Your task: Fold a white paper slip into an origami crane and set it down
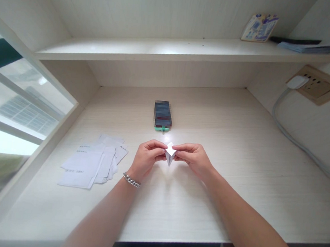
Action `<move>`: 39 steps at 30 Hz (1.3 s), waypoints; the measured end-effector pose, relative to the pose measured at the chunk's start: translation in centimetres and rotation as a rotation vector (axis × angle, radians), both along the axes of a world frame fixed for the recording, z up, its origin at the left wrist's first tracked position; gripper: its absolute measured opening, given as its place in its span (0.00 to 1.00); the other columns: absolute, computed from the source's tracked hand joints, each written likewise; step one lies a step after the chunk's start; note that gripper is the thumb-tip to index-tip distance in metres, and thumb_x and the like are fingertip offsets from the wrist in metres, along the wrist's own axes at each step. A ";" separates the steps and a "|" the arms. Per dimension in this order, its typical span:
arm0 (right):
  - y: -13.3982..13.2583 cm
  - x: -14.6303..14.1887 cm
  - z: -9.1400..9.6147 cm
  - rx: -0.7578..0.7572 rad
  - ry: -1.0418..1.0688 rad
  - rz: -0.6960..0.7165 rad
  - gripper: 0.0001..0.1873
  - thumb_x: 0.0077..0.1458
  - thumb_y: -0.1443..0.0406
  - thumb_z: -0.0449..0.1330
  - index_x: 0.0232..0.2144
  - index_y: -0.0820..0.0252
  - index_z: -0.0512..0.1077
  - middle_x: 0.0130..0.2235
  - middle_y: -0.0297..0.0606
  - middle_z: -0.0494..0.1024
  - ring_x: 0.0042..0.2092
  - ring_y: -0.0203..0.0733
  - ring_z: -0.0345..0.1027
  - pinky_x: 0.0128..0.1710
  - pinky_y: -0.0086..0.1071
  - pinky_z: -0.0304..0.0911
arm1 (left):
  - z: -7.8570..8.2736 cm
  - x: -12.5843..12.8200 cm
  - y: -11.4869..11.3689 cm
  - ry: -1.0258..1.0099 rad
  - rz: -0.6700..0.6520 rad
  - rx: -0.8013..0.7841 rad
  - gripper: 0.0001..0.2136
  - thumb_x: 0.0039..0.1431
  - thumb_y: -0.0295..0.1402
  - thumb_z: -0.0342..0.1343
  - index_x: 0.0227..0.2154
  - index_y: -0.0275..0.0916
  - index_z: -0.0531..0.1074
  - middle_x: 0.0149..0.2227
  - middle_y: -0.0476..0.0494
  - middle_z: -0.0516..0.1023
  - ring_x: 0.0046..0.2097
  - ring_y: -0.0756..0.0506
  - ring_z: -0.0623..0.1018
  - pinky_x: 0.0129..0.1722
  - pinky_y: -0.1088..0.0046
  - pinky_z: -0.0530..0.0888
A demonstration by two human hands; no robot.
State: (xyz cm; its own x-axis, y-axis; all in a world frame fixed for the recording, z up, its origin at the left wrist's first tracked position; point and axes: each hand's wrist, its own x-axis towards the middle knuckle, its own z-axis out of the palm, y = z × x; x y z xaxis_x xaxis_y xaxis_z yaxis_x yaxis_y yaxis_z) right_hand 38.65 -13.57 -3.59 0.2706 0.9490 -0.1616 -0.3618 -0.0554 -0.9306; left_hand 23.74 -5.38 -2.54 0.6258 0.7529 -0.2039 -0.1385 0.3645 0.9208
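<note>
A small folded piece of white paper (170, 152), pointed at its lower end, is held just above the desk between both hands. My left hand (149, 157) pinches its left side between thumb and fingers; a silver chain bracelet (131, 180) circles that wrist. On the opposite side, my right hand (193, 158) grips the paper in the same way. Parts of the folds are hidden behind the fingertips. Just beyond the hands lies a phone (162, 115) with a blurred screen and a green lower edge.
Loose white paper sheets (85, 166) with printed lines overlap on the desk at left. A shelf (149, 49) spans the back, bearing a patterned packet (260, 28) and flat dark items. A charger (297, 82) sits in the wall socket (319, 85), its cable (295, 142) trailing along the right.
</note>
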 end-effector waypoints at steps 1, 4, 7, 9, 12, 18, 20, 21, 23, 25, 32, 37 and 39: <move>0.0 0.0 0.0 0.002 0.015 0.011 0.11 0.39 0.65 0.66 0.30 0.61 0.78 0.28 0.39 0.79 0.31 0.40 0.72 0.35 0.37 0.69 | 0.0 0.0 0.0 0.008 0.007 0.009 0.04 0.43 0.27 0.59 0.26 0.34 0.74 0.26 0.46 0.76 0.29 0.49 0.75 0.31 0.71 0.74; -0.1 0.0 0.1 -0.008 0.014 0.022 0.12 0.42 0.61 0.64 0.30 0.62 0.78 0.29 0.41 0.79 0.32 0.41 0.72 0.36 0.38 0.68 | -0.1 0.1 -0.1 0.033 0.020 0.038 0.05 0.42 0.27 0.60 0.25 0.34 0.74 0.26 0.45 0.76 0.29 0.49 0.75 0.32 0.70 0.74; -0.1 -0.2 -0.1 -0.036 -0.079 -0.029 0.12 0.39 0.61 0.67 0.29 0.62 0.78 0.28 0.39 0.78 0.30 0.39 0.71 0.33 0.34 0.68 | -0.3 0.2 -0.2 0.034 0.012 0.037 0.05 0.42 0.28 0.60 0.25 0.33 0.74 0.28 0.44 0.76 0.30 0.49 0.76 0.33 0.70 0.74; 0.0 -0.2 -0.4 -0.039 -0.122 -0.072 0.12 0.36 0.63 0.68 0.28 0.62 0.77 0.27 0.38 0.78 0.29 0.38 0.71 0.31 0.33 0.68 | -0.4 0.3 -0.2 0.025 0.014 0.016 0.08 0.44 0.29 0.60 0.30 0.34 0.74 0.29 0.45 0.76 0.30 0.49 0.76 0.33 0.71 0.74; 0.1 -0.3 -0.7 -0.025 -0.140 -0.117 0.11 0.36 0.63 0.67 0.27 0.62 0.76 0.27 0.37 0.78 0.29 0.38 0.71 0.31 0.33 0.68 | -0.5 0.5 -0.3 0.036 0.011 -0.008 0.13 0.47 0.33 0.59 0.37 0.35 0.73 0.29 0.45 0.76 0.29 0.50 0.76 0.32 0.72 0.73; 0.3 -0.5 -0.9 -0.018 -0.213 -0.156 0.11 0.36 0.63 0.67 0.27 0.62 0.76 0.27 0.38 0.78 0.29 0.39 0.72 0.31 0.34 0.69 | -0.7 0.6 -0.5 0.134 -0.007 0.052 0.16 0.44 0.39 0.62 0.33 0.31 0.74 0.28 0.42 0.76 0.28 0.50 0.75 0.28 0.74 0.72; 0.3 -0.6 -1.0 -0.008 -0.230 -0.155 0.12 0.36 0.63 0.67 0.27 0.62 0.76 0.27 0.38 0.78 0.28 0.39 0.71 0.30 0.33 0.69 | -0.8 0.6 -0.4 0.144 0.002 0.093 0.16 0.44 0.39 0.62 0.33 0.31 0.74 0.26 0.43 0.76 0.26 0.50 0.74 0.26 0.75 0.72; 0.3 -0.6 -1.0 -0.004 -0.238 -0.158 0.12 0.36 0.62 0.67 0.27 0.62 0.76 0.26 0.38 0.78 0.28 0.39 0.71 0.29 0.33 0.69 | -0.8 0.6 -0.4 0.146 0.006 0.110 0.17 0.44 0.40 0.62 0.33 0.31 0.74 0.25 0.44 0.76 0.25 0.51 0.73 0.26 0.75 0.71; 0.3 -0.7 -1.0 0.005 -0.247 -0.175 0.12 0.36 0.62 0.67 0.27 0.62 0.76 0.26 0.38 0.78 0.28 0.39 0.71 0.29 0.33 0.69 | -0.7 0.6 -0.4 0.145 0.011 0.118 0.17 0.45 0.40 0.62 0.34 0.31 0.74 0.25 0.44 0.75 0.25 0.51 0.73 0.25 0.76 0.71; 0.4 -0.7 -1.0 0.017 -0.247 -0.208 0.12 0.35 0.62 0.68 0.26 0.61 0.76 0.26 0.38 0.78 0.29 0.40 0.72 0.30 0.33 0.69 | -0.7 0.6 -0.5 0.145 -0.002 0.087 0.17 0.45 0.40 0.62 0.35 0.31 0.74 0.26 0.43 0.76 0.26 0.51 0.74 0.27 0.75 0.72; 0.4 -0.8 -0.9 0.054 -0.249 -0.291 0.09 0.38 0.63 0.67 0.25 0.62 0.75 0.26 0.37 0.77 0.27 0.38 0.70 0.29 0.32 0.69 | -0.7 0.3 -0.8 0.153 -0.143 0.082 0.14 0.49 0.39 0.59 0.30 0.30 0.74 0.29 0.39 0.77 0.30 0.48 0.76 0.31 0.73 0.73; 0.4 -0.9 -0.9 0.062 -0.244 -0.289 0.09 0.38 0.64 0.67 0.25 0.62 0.75 0.26 0.36 0.77 0.27 0.37 0.70 0.29 0.32 0.68 | -0.7 0.5 -1.0 0.189 -0.076 0.117 0.13 0.48 0.38 0.60 0.29 0.30 0.73 0.27 0.40 0.76 0.28 0.48 0.75 0.28 0.74 0.73; 0.4 -0.8 -1.0 0.063 -0.246 -0.298 0.09 0.38 0.63 0.68 0.26 0.61 0.75 0.26 0.36 0.77 0.28 0.37 0.70 0.30 0.32 0.68 | -0.6 0.6 -1.1 0.176 -0.065 0.096 0.13 0.48 0.38 0.61 0.30 0.30 0.73 0.27 0.39 0.76 0.29 0.48 0.76 0.29 0.73 0.73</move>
State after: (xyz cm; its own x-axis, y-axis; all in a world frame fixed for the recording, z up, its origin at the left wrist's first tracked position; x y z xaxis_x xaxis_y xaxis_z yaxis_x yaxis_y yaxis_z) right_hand 37.80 -13.15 -4.56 0.5595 0.8288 -0.0015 -0.1192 0.0787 -0.9898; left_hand 24.35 -6.50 -3.13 0.6348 0.7334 -0.2432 0.0483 0.2766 0.9598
